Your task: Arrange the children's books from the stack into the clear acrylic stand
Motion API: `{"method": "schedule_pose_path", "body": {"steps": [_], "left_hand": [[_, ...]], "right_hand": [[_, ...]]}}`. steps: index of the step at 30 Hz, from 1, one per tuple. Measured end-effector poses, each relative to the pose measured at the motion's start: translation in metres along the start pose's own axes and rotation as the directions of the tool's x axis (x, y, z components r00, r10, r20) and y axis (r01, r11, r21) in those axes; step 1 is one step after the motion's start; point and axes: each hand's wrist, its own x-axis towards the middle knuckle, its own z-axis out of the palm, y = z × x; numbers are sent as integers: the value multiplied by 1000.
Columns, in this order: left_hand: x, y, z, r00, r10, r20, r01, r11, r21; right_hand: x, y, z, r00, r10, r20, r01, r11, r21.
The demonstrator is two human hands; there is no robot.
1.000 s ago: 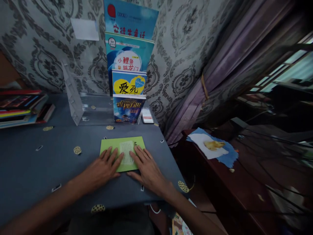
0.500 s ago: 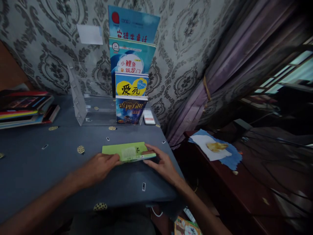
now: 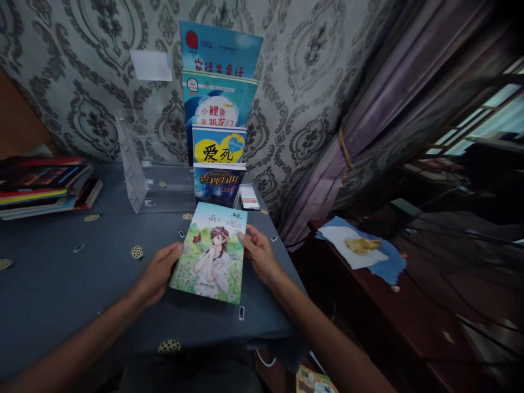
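Observation:
Between my two hands is a book [image 3: 210,254], its illustrated front cover facing me, with a drawn figure among green meadow and flowers. My left hand [image 3: 159,273] grips its left edge, and my right hand [image 3: 258,248] pinches its upper right edge; the fingers behind the cover are hidden. Just beyond the book stands a clear acrylic display rack [image 3: 133,169]. Its right side holds books in rising tiers: a dark blue book [image 3: 216,183] in front, a yellow and blue book [image 3: 219,144], a teal book [image 3: 221,98], and a tall blue book [image 3: 223,49] at the back.
A stack of books [image 3: 45,185] lies at the left on the grey-blue tablecloth [image 3: 94,262]. A small white box [image 3: 249,196] sits beside the rack. To the right, a dark red cabinet [image 3: 368,295] carries cloths with a yellowish object [image 3: 362,245]. Another book [image 3: 313,379] lies below the table edge.
The book has turned from its green back, held nearly flat, to its front cover, tilted up toward me. Both hands still hold it, the right now higher on its edge.

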Motion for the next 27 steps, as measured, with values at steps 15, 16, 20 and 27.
{"method": "schedule_pose_path", "body": {"steps": [15,16,20,27], "left_hand": [[46,-11,-15,825,466,319,-386,52,921],[49,-16,-15,821,470,323,-379,25,925],[52,-28,-15,788,502,358,-381,-60,923],[51,-28,-16,771,524,362,-372,-90,924]], "right_hand": [[10,9,-2,918,-348,189,274,213,-938],[11,7,6,906,-325,271,343,188,-920],[20,16,40,827,-152,541,562,216,-799],[40,31,47,823,-43,566,564,170,-808]]}}
